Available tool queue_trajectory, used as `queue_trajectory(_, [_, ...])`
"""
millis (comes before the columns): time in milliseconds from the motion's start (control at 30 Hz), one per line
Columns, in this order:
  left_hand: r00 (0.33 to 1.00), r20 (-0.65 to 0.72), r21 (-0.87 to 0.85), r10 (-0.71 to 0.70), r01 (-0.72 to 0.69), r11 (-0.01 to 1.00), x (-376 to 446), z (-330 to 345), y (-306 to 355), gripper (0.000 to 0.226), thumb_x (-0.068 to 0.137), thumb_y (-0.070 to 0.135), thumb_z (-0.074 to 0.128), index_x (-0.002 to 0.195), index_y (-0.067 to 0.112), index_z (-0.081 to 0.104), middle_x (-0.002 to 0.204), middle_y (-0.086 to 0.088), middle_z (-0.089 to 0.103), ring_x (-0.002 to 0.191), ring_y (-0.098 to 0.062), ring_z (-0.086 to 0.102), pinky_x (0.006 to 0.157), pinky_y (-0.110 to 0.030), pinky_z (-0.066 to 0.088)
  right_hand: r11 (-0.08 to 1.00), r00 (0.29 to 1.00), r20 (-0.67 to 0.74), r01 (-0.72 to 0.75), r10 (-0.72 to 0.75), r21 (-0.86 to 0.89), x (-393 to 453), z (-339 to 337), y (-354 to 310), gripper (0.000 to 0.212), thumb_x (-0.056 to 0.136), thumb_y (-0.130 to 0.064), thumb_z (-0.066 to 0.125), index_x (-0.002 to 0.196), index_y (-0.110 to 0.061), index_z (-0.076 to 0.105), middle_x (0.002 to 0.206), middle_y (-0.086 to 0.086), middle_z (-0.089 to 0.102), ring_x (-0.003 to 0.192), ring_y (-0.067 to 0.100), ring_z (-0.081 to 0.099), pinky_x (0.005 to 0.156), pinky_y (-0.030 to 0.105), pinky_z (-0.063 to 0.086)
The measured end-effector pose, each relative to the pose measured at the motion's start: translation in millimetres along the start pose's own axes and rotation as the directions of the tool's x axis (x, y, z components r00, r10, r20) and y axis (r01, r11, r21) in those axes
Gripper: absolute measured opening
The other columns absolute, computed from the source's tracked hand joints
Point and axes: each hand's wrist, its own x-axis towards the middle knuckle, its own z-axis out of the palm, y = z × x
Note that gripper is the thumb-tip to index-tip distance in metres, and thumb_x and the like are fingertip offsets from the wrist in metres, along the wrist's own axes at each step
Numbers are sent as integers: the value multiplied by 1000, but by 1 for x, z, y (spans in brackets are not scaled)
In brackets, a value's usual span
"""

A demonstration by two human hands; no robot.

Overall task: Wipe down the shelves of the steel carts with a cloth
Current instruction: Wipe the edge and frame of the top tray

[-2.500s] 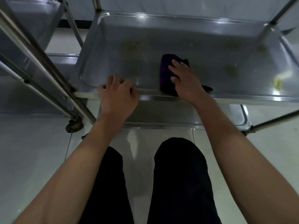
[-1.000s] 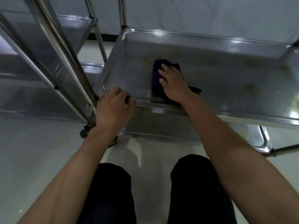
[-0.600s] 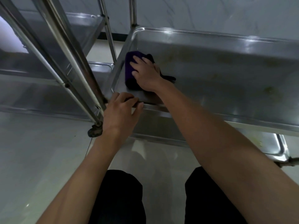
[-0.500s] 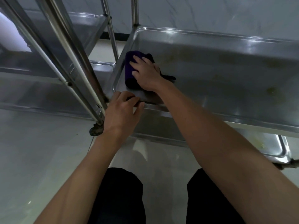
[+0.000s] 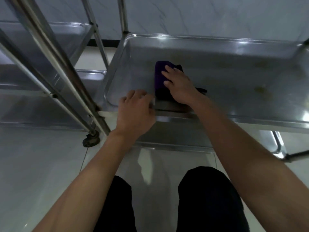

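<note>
A dark purple cloth point(image 5: 159, 77) lies folded on the middle shelf point(image 5: 225, 76) of a steel cart, near its front left part. My right hand point(image 5: 178, 84) presses flat on the cloth with straight fingers. My left hand point(image 5: 136, 113) grips the shelf's front rim, fingers curled over the edge. Yellowish stains point(image 5: 260, 90) mark the shelf to the right of the cloth.
A lower shelf point(image 5: 175, 139) shows beneath the wiped one. A second steel cart point(image 5: 41, 97) stands at the left, its slanted posts point(image 5: 55, 64) close to my left hand and a caster point(image 5: 91, 140) on the tiled floor. My dark-trousered legs point(image 5: 209, 198) are below.
My right hand has slid the cloth to the right, away from the shelf's left wall. The left hand stays on the front rim. The view has shifted a little.
</note>
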Motion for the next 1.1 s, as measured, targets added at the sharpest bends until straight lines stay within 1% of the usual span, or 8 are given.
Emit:
queue_trajectory(67, [998,31,-61,47,-45,997,13,6,23,26,83,20,52,103,20,68,112,-2,64,105,-26,53,84,-42,45,998,998,-16,-60,60,23,-17,-12,27,48,108,-26,36,156,-21,30,167,-5,12,153,21,7,124,45,11])
queue_trajectory(167, [993,61,-88,98,-93,992,31,18,55,31,87,26,46,108,17,68,115,-3,63,110,-26,51,86,-42,46,990,990,-38,-139,139,0,-41,-30,67,49,108,-24,35,156,-20,28,167,-3,10,154,21,6,124,41,9])
queue_trajectory(367, [982,168,-2,88,-89,996,51,37,90,32,95,37,44,111,22,68,118,-5,61,113,-30,52,87,-47,43,965,963,-95,-259,254,-49,-83,-59,138,48,109,-20,33,156,-16,28,167,1,12,154,23,7,124,38,9])
queue_trajectory(533, [988,120,14,96,-99,995,45,46,88,31,95,33,45,112,22,69,114,-6,63,107,-32,55,90,-49,47,941,935,-139,-336,327,-48,-99,-74,173,47,109,-20,33,155,-16,31,166,2,14,153,24,11,124,41,12])
queue_trajectory(767, [987,88,-37,134,-131,991,43,39,82,31,90,32,52,114,25,71,119,-5,66,107,-34,59,90,-47,50,929,922,-143,-368,360,-28,-88,-73,160,47,108,-27,33,155,-22,31,166,-5,15,153,21,9,122,50,14])
queue_trajectory(933, [984,135,-140,120,-101,985,40,22,58,40,93,38,56,130,26,62,133,-1,61,117,-28,58,98,-39,48,953,948,-102,-303,302,5,-61,-58,129,48,108,-27,32,156,-22,30,167,-4,12,154,21,5,123,49,9])
queue_trajectory(1033, [997,63,-43,48,-45,998,33,5,28,22,94,31,55,108,19,67,115,-3,63,107,-29,57,92,-43,46,962,957,-96,-273,272,8,-40,-45,103,48,108,-29,31,156,-26,30,167,-8,10,153,18,4,123,48,7])
queue_trajectory(1100, [999,20,46,-39,38,998,26,-6,4,22,94,29,54,101,15,69,114,-6,64,109,-30,55,92,-46,46,972,968,-84,-236,236,8,-25,-36,82,48,108,-29,31,156,-26,30,167,-9,10,153,17,4,123,47,7])
